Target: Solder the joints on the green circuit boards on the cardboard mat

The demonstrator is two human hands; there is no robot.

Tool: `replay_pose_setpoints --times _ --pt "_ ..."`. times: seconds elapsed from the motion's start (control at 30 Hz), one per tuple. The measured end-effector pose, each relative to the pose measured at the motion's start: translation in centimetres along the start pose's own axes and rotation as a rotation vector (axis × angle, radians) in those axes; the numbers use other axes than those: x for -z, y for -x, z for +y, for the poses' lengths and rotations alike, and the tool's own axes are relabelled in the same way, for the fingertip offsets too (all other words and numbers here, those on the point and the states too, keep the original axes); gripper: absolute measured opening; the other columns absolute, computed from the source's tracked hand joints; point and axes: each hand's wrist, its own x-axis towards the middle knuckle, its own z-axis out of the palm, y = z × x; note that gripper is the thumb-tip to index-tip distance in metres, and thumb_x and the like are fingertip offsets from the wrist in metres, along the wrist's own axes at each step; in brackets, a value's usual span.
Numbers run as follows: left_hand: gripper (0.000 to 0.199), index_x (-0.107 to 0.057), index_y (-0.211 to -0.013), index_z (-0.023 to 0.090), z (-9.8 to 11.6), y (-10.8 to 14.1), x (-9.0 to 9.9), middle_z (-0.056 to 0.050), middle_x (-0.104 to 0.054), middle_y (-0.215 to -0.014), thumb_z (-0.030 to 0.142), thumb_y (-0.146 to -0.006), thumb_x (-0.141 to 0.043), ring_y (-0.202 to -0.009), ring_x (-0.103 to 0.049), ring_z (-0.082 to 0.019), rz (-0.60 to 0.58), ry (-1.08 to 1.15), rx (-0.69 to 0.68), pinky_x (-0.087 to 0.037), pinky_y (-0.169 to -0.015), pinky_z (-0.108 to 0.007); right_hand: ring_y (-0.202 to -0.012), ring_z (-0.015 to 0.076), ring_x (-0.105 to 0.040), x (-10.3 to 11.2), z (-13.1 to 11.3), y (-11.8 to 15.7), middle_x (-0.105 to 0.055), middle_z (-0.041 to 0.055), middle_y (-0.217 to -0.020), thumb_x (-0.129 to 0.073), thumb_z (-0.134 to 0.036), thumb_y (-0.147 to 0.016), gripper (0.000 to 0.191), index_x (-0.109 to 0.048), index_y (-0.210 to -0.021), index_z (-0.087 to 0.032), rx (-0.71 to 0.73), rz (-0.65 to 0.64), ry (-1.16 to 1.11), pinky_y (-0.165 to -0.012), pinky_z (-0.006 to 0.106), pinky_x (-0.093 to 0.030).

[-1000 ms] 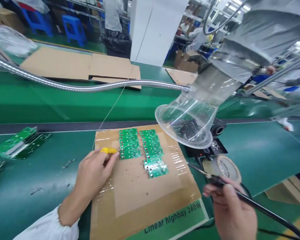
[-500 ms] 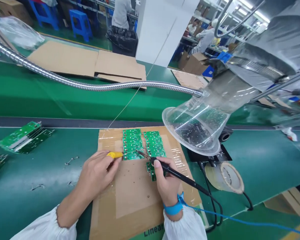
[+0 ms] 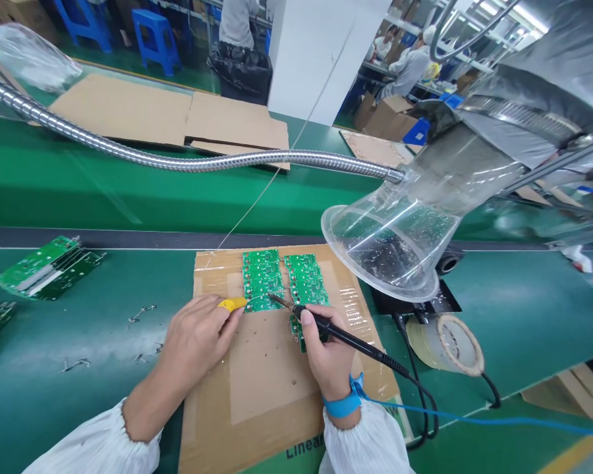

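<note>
Two columns of green circuit boards lie on a taped cardboard sheet (image 3: 257, 395). My left hand (image 3: 202, 329) is closed on a yellow holder (image 3: 232, 303) with thin wire coming out of it, over the lower end of the left boards (image 3: 261, 280). My right hand (image 3: 327, 349) grips a black soldering iron (image 3: 348, 339). The iron's tip meets the lower part of the left boards, near the wire's end; exact contact is too small to tell. The right boards (image 3: 308, 280) lie behind the iron, partly hidden by my right hand.
A clear fume hood (image 3: 390, 243) hangs at the right, above a black stand. Beside it lies a tape roll (image 3: 447, 345). A metal hose (image 3: 202, 161) crosses above the bench. More boards (image 3: 49, 266) and small metal parts lie left. A blue cord trails from my right wrist.
My left hand and the yellow holder have shifted slightly right. The iron's tip remains at the lower left boards. The whole view has moved a little.
</note>
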Motion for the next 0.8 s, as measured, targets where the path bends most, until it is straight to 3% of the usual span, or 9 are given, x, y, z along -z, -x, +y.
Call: replay_pose_setpoints --times 0.37,0.8 --pt "0.032 -0.054 -0.068 0.022 -0.05 0.03 -0.03 -0.001 -0.066 -0.068 0.027 -0.099 -0.059 -0.062 -0.061 -0.018 0.029 0.002 0.014 -0.043 -0.064 -0.033 -0.074 0.0196 -0.073 0.09 0.02 -0.08 -0.076 0.0027 -0.082 -0.069 -0.035 -0.092 0.013 -0.074 -0.095 -0.023 0.031 0.002 0.000 -0.066 0.030 -0.058" --pt "0.032 -0.060 -0.069 0.022 0.51 -0.25 0.10 -0.001 -0.064 -0.067 0.028 -0.100 -0.057 -0.063 -0.059 -0.017 0.030 -0.033 0.036 -0.044 -0.065 -0.032 -0.075 0.0207 -0.073 0.00 0.20 0.02 -0.077 0.0040 -0.084 -0.067 -0.040 -0.092 0.018 -0.074 -0.095 -0.023 -0.009 0.016 -0.008 -0.069 0.033 -0.060"
